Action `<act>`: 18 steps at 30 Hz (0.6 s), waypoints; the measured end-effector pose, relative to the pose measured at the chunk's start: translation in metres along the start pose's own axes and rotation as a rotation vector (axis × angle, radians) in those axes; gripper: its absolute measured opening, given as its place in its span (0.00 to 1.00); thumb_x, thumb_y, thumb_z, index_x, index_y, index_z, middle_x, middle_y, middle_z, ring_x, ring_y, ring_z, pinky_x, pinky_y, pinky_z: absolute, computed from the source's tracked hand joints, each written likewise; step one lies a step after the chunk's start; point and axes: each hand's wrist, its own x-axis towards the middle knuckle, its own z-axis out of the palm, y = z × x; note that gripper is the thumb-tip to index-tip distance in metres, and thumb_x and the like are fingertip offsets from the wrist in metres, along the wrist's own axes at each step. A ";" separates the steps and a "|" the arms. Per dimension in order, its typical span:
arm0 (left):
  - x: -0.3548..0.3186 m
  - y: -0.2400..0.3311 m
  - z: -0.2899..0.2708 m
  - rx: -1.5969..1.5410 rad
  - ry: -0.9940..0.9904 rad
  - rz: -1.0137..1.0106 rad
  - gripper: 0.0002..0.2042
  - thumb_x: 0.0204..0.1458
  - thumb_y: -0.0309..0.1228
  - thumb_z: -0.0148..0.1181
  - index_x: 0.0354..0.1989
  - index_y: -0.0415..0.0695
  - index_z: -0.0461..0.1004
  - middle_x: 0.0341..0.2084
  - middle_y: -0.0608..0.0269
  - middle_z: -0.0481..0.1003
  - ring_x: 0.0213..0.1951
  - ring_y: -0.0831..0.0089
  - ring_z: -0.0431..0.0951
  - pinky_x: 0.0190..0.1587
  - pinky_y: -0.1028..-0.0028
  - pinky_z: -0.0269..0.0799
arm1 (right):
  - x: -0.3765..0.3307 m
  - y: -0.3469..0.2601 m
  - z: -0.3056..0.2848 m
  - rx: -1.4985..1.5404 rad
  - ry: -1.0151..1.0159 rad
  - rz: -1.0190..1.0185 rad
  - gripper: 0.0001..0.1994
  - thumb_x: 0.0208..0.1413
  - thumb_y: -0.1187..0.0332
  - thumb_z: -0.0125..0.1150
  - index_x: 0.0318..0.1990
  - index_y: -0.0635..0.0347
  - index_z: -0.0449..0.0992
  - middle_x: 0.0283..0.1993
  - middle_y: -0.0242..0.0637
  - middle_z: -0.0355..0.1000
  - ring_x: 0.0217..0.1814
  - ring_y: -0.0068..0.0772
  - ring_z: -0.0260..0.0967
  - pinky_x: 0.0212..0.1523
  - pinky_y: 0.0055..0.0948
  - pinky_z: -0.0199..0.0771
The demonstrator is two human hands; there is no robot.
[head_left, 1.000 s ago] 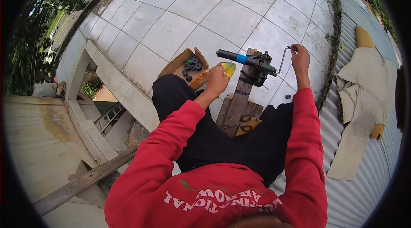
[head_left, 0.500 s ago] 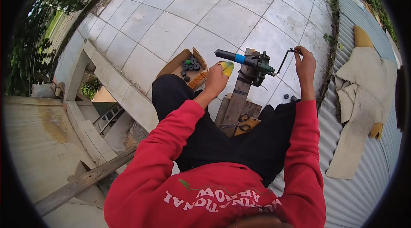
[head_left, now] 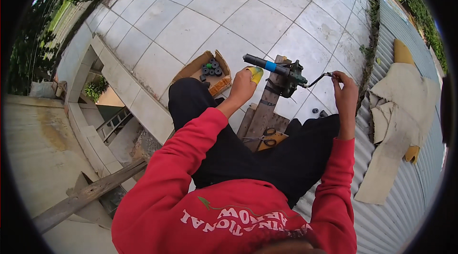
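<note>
The person sits on a tiled floor (head_left: 200, 25) in a red long-sleeved top, with a hand-cranked winding tool (head_left: 289, 76) fixed to the far end of a wooden plank (head_left: 262, 111) that runs out between the legs. The left hand (head_left: 242, 87) is closed around a yellow object (head_left: 256, 74), held just beside the tool's near left side, under the dark spindle (head_left: 260, 62) with a blue band that sticks out to the left. The right hand (head_left: 344, 92) is curled shut on the crank handle (head_left: 318, 79) at the tool's right side. On the plank nearer the body lies a pair of scissors (head_left: 267, 137) on a brown piece of card. Left of the left hand, a torn cardboard box (head_left: 202, 70) holds several small dark spools. Two more small dark pieces (head_left: 319, 111) lie on the floor near the right knee. Far right, pale sheets of fabric (head_left: 398, 125) lie spread over corrugated metal sheeting (head_left: 405, 206).
</note>
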 end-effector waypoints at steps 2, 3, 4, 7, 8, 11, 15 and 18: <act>0.001 -0.001 -0.001 0.001 -0.006 0.000 0.13 0.48 0.18 0.57 0.43 0.33 0.79 0.40 0.39 0.79 0.43 0.41 0.80 0.46 0.57 0.76 | -0.005 -0.007 -0.005 0.001 -0.032 0.003 0.10 0.59 0.71 0.66 0.47 0.62 0.83 0.42 0.46 0.82 0.44 0.42 0.81 0.48 0.36 0.76; 0.001 0.003 -0.001 -0.004 -0.002 -0.002 0.13 0.48 0.18 0.57 0.43 0.33 0.79 0.40 0.39 0.79 0.43 0.41 0.80 0.46 0.57 0.76 | -0.007 -0.009 -0.009 0.000 -0.059 0.014 0.11 0.59 0.72 0.66 0.48 0.62 0.83 0.42 0.46 0.82 0.44 0.41 0.81 0.48 0.35 0.76; 0.001 0.007 -0.003 -0.012 -0.005 0.011 0.13 0.48 0.18 0.58 0.43 0.33 0.80 0.40 0.39 0.79 0.43 0.41 0.80 0.46 0.57 0.76 | -0.010 -0.010 -0.013 -0.004 -0.061 0.010 0.11 0.59 0.72 0.66 0.48 0.62 0.83 0.42 0.46 0.82 0.44 0.41 0.81 0.48 0.35 0.76; 0.001 0.007 -0.002 -0.039 -0.005 0.012 0.11 0.50 0.18 0.58 0.42 0.34 0.80 0.40 0.39 0.79 0.42 0.41 0.80 0.45 0.56 0.75 | -0.016 -0.013 -0.021 0.035 -0.112 0.021 0.11 0.58 0.73 0.67 0.49 0.63 0.83 0.42 0.47 0.82 0.44 0.40 0.82 0.48 0.34 0.77; 0.001 0.006 -0.002 -0.056 -0.008 0.004 0.11 0.51 0.18 0.58 0.42 0.34 0.80 0.40 0.39 0.79 0.42 0.41 0.80 0.45 0.56 0.75 | -0.017 -0.014 -0.023 0.041 -0.149 0.020 0.12 0.58 0.73 0.67 0.49 0.63 0.83 0.42 0.48 0.83 0.43 0.39 0.82 0.48 0.33 0.77; 0.000 0.007 -0.002 -0.019 -0.025 -0.006 0.09 0.52 0.20 0.59 0.42 0.34 0.80 0.39 0.39 0.79 0.41 0.41 0.79 0.44 0.55 0.75 | -0.026 -0.012 -0.031 0.080 -0.236 0.036 0.12 0.57 0.73 0.67 0.49 0.63 0.84 0.41 0.50 0.83 0.42 0.39 0.83 0.46 0.33 0.77; 0.001 0.006 -0.002 -0.031 0.023 0.039 0.09 0.52 0.20 0.59 0.41 0.34 0.80 0.38 0.40 0.78 0.40 0.41 0.79 0.43 0.54 0.75 | -0.035 -0.020 -0.043 0.119 -0.419 0.086 0.12 0.56 0.72 0.68 0.47 0.65 0.84 0.39 0.51 0.82 0.38 0.40 0.83 0.42 0.33 0.78; -0.001 0.012 -0.006 0.023 -0.002 0.038 0.09 0.52 0.21 0.60 0.41 0.33 0.80 0.38 0.39 0.78 0.41 0.41 0.79 0.44 0.54 0.75 | -0.038 -0.028 -0.051 0.113 -0.569 0.178 0.12 0.55 0.71 0.69 0.46 0.66 0.84 0.35 0.50 0.82 0.36 0.38 0.83 0.40 0.33 0.77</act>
